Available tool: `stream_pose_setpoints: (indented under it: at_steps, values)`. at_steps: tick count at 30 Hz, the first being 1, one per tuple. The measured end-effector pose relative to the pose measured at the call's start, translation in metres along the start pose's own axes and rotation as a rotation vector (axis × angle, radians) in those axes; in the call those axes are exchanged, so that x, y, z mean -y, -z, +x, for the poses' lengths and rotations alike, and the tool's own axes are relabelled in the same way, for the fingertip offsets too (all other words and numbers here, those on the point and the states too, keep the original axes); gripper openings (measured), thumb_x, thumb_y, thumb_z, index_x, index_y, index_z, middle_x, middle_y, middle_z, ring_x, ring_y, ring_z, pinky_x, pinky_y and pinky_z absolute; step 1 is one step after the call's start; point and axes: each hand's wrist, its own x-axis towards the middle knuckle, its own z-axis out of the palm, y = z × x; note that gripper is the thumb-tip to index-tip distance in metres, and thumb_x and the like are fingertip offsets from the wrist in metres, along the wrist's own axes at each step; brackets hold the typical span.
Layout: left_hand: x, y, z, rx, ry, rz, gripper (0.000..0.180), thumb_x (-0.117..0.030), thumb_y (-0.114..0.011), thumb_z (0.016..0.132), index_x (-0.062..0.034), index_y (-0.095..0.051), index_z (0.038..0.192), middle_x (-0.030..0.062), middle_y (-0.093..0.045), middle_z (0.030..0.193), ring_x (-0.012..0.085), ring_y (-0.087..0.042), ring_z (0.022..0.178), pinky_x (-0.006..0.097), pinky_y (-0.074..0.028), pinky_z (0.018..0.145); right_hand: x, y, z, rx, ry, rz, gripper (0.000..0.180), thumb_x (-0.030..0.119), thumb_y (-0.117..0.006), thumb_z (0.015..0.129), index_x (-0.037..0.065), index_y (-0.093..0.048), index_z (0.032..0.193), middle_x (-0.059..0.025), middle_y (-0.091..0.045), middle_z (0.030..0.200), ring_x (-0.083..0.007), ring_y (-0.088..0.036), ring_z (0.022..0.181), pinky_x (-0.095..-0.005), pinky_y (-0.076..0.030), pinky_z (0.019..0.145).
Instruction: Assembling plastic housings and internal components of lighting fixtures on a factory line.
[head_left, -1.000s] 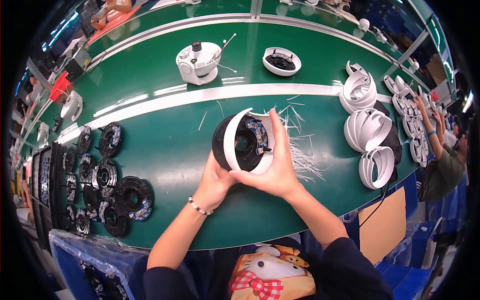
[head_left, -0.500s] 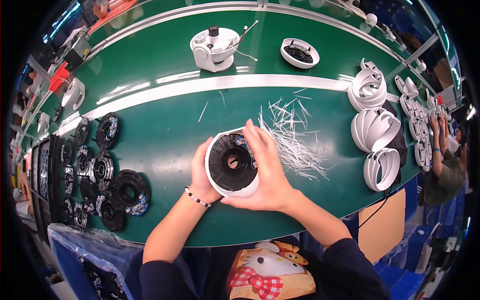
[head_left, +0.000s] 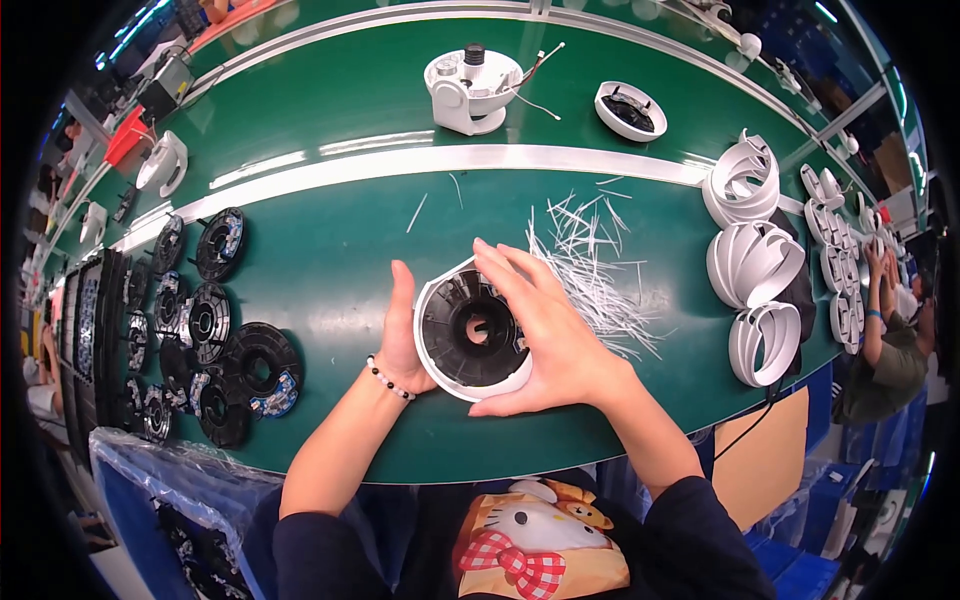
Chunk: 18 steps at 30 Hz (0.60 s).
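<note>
A white plastic ring housing (head_left: pixel 428 365) surrounds a black round plate (head_left: pixel 452 335) with a hole in its middle. My right hand (head_left: pixel 545 335) grips its right side, fingers over the top edge and thumb along the bottom. Against the left rim rests the palm of my left hand (head_left: pixel 402 335), its thumb raised off the rim and its fingers hidden behind the housing. A bit of skin shows through the central hole. Right of my hands lies a pile of thin white strips (head_left: pixel 590 270).
Black round plates with blue circuit boards (head_left: pixel 262 370) cover the table's left. Stacked white rings (head_left: pixel 755 265) stand at the right. Beyond the white strip are a white device base (head_left: pixel 470 95) with wires and a white shell (head_left: pixel 630 110). A co-worker (head_left: pixel 890 340) works at far right.
My left thumb has lifted away from the rim. The black plate has turned within my hands, its blue board now mostly hidden by my right hand. The whole view has shifted slightly.
</note>
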Motion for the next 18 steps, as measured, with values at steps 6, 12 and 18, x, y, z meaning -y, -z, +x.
stream_pose_setpoints:
  at_steps: [6, 12, 18]
  values:
    - [0.007, -0.016, -0.003, -0.088, -0.199, 0.036, 0.05, -0.032, -0.047, 0.075, -0.0007, -0.046, 0.114, 0.014, -0.054, 0.108, 0.024, -0.054, 0.097, 0.037, -0.044, 0.086, 0.003, -0.018, -0.002, -0.198, -0.046, -0.024, 0.112, 0.041, -0.077, 0.045, -0.001, -0.019, 0.13, -0.0222, -0.028, 0.129, -0.0385, -0.029, 0.118, -0.046, -0.027, 0.094]
    - [-0.001, -0.022, 0.015, -0.276, -0.26, 0.026, 0.045, -0.029, -0.044, 0.076, -0.0012, -0.046, 0.111, 0.0153, -0.054, 0.107, 0.0263, -0.053, 0.097, 0.039, -0.044, 0.086, 0.001, -0.029, -0.01, -0.353, -0.115, -0.087, 0.109, 0.043, -0.076, 0.052, 0.0, -0.014, 0.131, -0.0243, -0.018, 0.133, -0.0424, -0.02, 0.122, -0.0493, -0.022, 0.097]
    - [-0.089, 0.009, 0.069, -0.538, -0.628, 0.013, 0.027, -0.025, -0.042, 0.08, -0.0062, -0.051, 0.097, 0.0096, -0.057, 0.099, 0.0241, -0.057, 0.089, 0.037, -0.048, 0.078, 0.012, 0.034, -0.061, -0.565, -0.039, -0.298, 0.072, 0.031, -0.073, 0.06, 0.004, -0.043, 0.119, -0.0196, -0.031, 0.131, -0.0396, -0.025, 0.121, -0.0481, -0.022, 0.098]
